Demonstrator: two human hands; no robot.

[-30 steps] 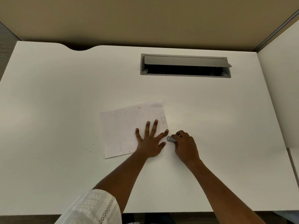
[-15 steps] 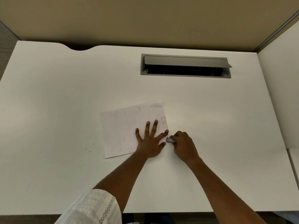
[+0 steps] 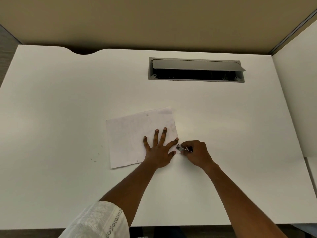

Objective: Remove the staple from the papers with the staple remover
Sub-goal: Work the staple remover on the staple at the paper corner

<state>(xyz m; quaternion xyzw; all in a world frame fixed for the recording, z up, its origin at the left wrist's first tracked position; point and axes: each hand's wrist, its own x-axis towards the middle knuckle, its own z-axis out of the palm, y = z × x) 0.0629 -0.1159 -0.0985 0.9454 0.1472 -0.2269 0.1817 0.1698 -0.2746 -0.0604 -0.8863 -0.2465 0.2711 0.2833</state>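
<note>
Now | left hand (image 3: pixel 157 152) flat, fingers spread, presses papers (image 3: pixel 127 134) so they stay put | right hand (image 3: pixel 197 155), just beside that thumb, pinches remover (image 3: pixel 184 148), tip at the corner to dig out the staple | staple too small to see

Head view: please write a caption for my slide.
Left hand presses papers flat; right hand holds staple remover at their corner.
</note>
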